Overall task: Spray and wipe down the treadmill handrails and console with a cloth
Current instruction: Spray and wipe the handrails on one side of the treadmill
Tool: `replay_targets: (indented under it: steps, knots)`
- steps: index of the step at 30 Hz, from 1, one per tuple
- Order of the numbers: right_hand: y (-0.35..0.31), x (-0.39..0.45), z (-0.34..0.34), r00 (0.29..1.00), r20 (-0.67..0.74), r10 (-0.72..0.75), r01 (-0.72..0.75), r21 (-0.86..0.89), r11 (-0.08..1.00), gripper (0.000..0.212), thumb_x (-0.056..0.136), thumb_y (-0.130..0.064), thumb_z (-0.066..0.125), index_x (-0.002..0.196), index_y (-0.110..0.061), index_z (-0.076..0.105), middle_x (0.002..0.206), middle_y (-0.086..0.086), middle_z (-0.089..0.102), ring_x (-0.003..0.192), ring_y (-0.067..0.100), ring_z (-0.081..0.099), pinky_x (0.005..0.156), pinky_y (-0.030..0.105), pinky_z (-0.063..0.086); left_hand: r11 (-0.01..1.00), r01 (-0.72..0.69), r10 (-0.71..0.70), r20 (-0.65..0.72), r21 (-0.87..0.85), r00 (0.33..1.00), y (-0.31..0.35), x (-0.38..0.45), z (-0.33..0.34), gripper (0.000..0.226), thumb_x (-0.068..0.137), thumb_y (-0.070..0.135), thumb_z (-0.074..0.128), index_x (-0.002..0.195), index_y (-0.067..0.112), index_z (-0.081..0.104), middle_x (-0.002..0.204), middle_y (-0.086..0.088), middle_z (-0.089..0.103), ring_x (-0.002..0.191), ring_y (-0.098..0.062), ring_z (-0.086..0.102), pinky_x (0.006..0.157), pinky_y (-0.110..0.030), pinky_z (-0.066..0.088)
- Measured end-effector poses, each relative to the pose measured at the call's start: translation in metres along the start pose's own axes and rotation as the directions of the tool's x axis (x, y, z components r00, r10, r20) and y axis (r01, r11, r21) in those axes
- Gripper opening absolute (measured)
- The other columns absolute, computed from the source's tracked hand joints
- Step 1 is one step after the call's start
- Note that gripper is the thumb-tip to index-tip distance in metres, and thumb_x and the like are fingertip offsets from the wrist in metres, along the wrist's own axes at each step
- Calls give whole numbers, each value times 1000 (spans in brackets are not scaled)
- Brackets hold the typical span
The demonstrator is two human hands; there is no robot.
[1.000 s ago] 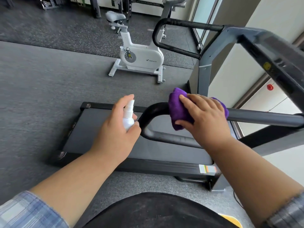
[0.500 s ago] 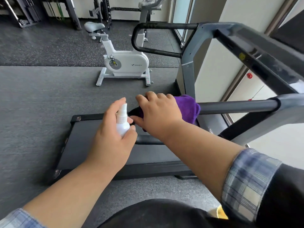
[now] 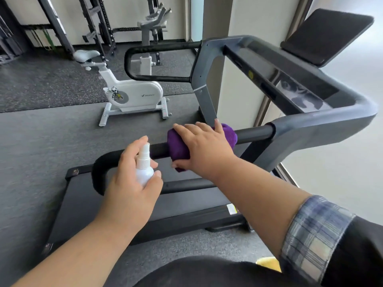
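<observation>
The right hand (image 3: 204, 149) wraps a cloth (image 3: 178, 145) round the handrail (image 3: 253, 134) to wipe; the left hand (image 3: 132, 179) grips a spray bottle (image 3: 144, 168), ready.

exercise bike (image 3: 132, 96) | grey logo wording on white housing | too blurred to read

Grey gym floor (image 3: 41, 146) under treadmill (image 3: 116, 206) and white exercise bike (image 3: 134, 96).

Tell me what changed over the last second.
The right hand slid the purple cloth along the near handrail, out to its curved end, then back toward the console. The left hand kept gripping the spray bottle beside the rail.
</observation>
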State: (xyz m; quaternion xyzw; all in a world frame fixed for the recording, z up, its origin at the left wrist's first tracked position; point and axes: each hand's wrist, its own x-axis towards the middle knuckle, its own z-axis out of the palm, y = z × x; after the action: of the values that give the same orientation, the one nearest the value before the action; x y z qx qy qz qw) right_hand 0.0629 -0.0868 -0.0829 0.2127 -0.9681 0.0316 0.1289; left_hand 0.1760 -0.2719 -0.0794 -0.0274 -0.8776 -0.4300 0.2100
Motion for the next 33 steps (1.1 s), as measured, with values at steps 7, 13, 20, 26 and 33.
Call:
replay_targets:
  steps: [7,13,20,26,33]
  knots:
    - [113,-35,-10,994,-83,71,-70,13,997,97,62,-88,57,145,-39,43,141,-5,53,128,26,50,108,48,34,999,35,-35,40,1,999,39,-10,50,72,85,26,63,124,76,28,107,30,60,94,6,56,68,-18,40]
    - [119,-37,1,979,-202,19,-22,-14,1000,90,69,-88,48,143,-37,47,128,-6,62,113,27,58,96,48,38,996,85,-87,52,37,995,59,-22,78,69,86,30,61,125,76,28,110,31,56,88,0,59,66,-35,54]
    - [66,-10,2,982,-67,-175,172,-55,984,89,83,-76,46,156,-31,21,136,-1,54,114,30,55,89,45,37,995,94,-97,-116,-35,989,82,-32,127,75,90,9,68,132,59,31,118,15,60,111,3,57,84,-1,39]
    - [109,-12,-5,978,-26,-208,209,50,977,89,80,-80,49,154,-37,25,135,-3,57,116,29,55,91,43,39,996,90,-91,-87,-18,992,103,-33,136,77,88,21,70,132,71,31,115,27,63,111,6,58,84,2,36]
    - [134,-21,-5,990,-73,-123,124,6,992,87,73,-91,38,143,-39,41,117,-9,65,105,27,61,84,43,44,982,183,-188,-138,-47,972,95,-45,129,77,88,22,68,129,75,31,113,32,61,108,3,58,78,3,37]
